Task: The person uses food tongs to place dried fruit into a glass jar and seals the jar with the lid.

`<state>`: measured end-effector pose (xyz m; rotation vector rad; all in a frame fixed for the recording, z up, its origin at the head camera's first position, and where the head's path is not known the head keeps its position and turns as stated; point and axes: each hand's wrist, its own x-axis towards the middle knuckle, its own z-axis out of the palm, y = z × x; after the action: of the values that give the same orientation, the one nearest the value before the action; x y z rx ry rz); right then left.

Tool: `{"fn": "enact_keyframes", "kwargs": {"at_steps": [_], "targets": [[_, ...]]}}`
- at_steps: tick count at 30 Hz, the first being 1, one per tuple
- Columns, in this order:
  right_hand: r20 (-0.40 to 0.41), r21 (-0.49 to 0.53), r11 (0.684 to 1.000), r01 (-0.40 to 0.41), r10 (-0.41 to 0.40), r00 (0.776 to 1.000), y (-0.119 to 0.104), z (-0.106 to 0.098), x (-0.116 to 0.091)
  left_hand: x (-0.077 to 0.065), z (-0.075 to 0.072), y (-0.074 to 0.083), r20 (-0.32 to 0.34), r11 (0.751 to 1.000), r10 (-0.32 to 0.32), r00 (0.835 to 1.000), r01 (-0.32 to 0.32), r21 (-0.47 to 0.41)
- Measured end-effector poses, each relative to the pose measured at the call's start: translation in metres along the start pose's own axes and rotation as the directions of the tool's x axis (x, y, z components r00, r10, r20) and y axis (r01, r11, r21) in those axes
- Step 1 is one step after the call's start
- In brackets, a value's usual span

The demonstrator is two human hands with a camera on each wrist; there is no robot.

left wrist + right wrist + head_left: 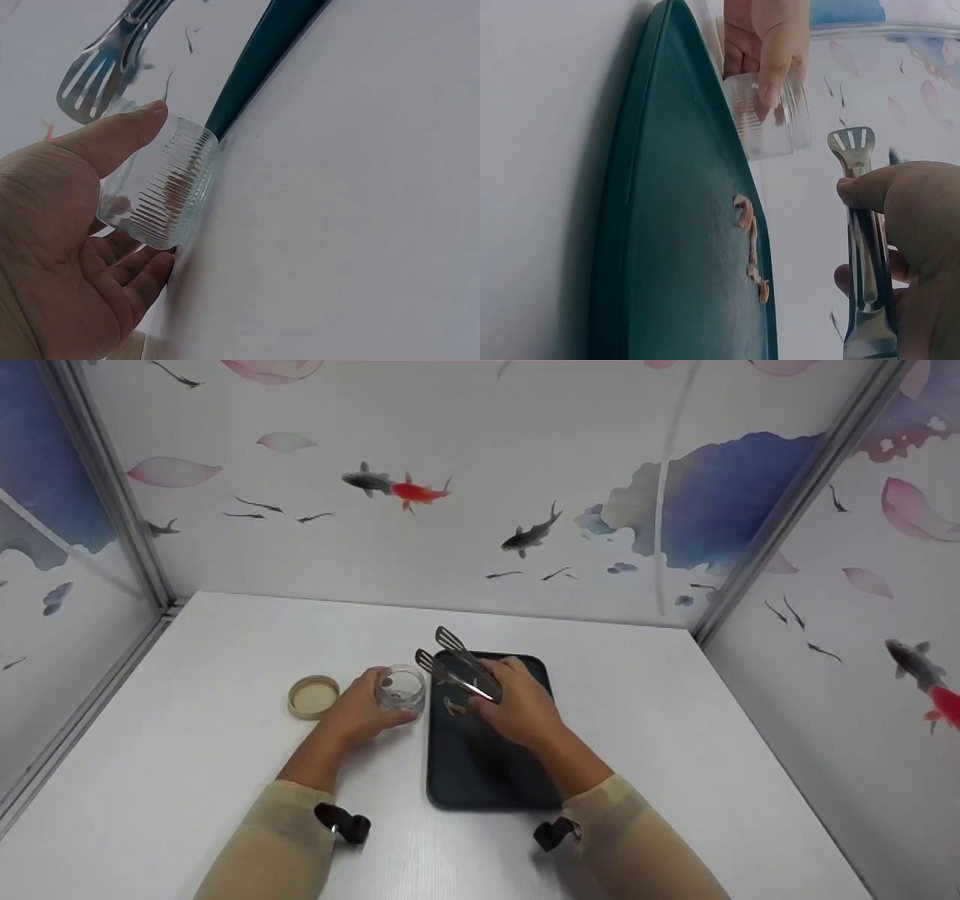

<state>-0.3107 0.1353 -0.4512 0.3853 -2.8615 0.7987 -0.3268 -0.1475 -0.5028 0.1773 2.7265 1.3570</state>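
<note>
My left hand (361, 709) grips a small clear glass jar (401, 690) beside the left edge of a dark tray (480, 780). The jar has ribbed sides and its mouth is uncovered; a brownish patch (176, 187) shows through the glass. Above the tray, my right hand (519, 701) holds metal tongs (866, 255) with slotted tips. The tongs' arms stand apart, tips pointing up toward the far left, with nothing between them. Several thin, curled, pinkish-brown pieces (744, 214) lie on the tray near its left edge, partly below the tongs in the head view.
A round tan lid (313, 697) lies on the white table (262, 645), just left of my left hand. Printed panels (450, 547) with fish and petals stand behind the table and at both sides, joined by metal posts (795, 502).
</note>
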Motion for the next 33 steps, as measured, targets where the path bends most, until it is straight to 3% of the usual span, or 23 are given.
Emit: {"fn": "enact_keyframes", "kwargs": {"at_steps": [7,19,33], "targets": [[0.01,-0.061,0.997,-0.041,0.042,0.999,0.016,-0.004,0.006,-0.002,0.0,0.002,0.007,1.0,-0.021,1.0,0.021,-0.013],[0.023,-0.057,0.99,-0.128,0.13,0.991,0.038,-0.007,0.021,-0.003,-0.003,0.003,0.022,1.0,-0.008,1.0,0.009,-0.028],[0.059,-0.073,0.986,-0.153,0.157,0.986,0.052,-0.008,0.038,-0.003,-0.002,0.003,0.01,0.999,-0.025,1.0,0.025,-0.02]]}}
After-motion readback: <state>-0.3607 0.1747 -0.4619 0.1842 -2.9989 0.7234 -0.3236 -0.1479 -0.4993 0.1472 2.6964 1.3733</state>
